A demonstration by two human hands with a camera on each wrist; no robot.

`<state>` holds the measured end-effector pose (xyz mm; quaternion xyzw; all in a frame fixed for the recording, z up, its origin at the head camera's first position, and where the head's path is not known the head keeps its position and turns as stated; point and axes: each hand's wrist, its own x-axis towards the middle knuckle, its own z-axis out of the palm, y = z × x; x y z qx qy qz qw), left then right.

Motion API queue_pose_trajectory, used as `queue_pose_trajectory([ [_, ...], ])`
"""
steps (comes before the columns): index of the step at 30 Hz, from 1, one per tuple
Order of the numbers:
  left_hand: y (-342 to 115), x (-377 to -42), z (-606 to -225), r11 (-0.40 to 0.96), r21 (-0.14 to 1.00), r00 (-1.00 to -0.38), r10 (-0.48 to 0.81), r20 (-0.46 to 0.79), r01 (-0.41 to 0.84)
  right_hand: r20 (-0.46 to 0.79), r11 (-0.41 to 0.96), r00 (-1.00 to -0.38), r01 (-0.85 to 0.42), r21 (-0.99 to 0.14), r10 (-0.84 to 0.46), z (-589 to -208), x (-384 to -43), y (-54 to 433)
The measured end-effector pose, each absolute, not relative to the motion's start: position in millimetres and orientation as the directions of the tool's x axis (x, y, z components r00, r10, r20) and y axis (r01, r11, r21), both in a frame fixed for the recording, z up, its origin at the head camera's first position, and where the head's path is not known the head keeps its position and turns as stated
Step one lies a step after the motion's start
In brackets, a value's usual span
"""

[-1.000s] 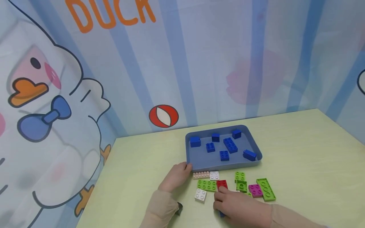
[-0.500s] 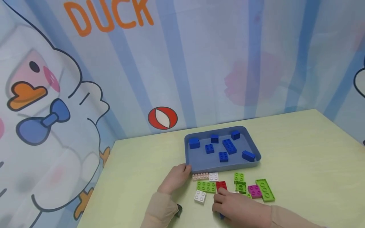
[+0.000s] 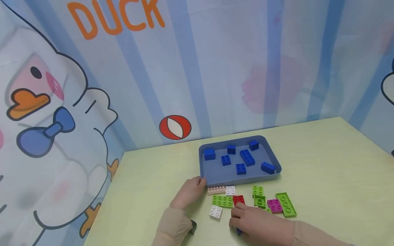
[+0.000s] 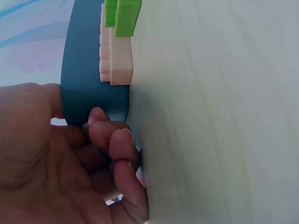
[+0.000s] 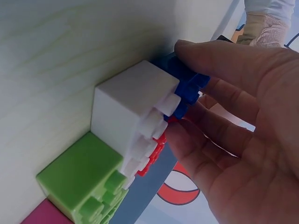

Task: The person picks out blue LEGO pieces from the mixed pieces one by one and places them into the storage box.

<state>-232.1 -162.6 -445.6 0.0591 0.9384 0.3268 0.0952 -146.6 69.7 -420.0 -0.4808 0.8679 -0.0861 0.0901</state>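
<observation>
My left hand [image 3: 188, 194] holds the near left corner of a blue-grey tray [image 3: 240, 179], its thumb at the rim and its fingers curled against the corner in the left wrist view. Several blue bricks [image 3: 247, 157] lie spread inside the tray. Among the loose bricks in front of it, my right hand [image 3: 260, 222] pinches a blue brick [image 5: 175, 70] between thumb and fingers; the hand covers most of that brick in the head view. Right beside it stand a white brick [image 5: 135, 91] and a red brick [image 3: 238, 200].
Around the right hand lie a green brick [image 3: 222, 201], a white brick [image 3: 216, 212], a pale pink brick [image 3: 216, 190], a magenta brick [image 3: 275, 206] and a long upturned green brick [image 3: 286, 205]. A printed curtain [image 3: 224, 68] hangs along the table's [image 3: 326, 164] back edge.
The head view has shifted slightly. Both hands, the tray and the bricks keep their places.
</observation>
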Motion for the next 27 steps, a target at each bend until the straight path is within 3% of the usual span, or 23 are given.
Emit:
queue_pose_trajectory([
  [12, -163.0, -232.4, -444.4, 0.784, 0.619, -0.976, 0.173, -0.135, 0.054, 0.009, 0.494, -0.505, -0.847, -0.198, -0.863, -407.8, -149.6, 73.3],
  [27, -162.8, -232.4, -445.6, 0.781, 0.622, -0.975, 0.177, -0.135, 0.056, 0.002, 0.571, -0.585, -0.791, -0.222, -0.811, -384.8, -155.8, 79.1],
])
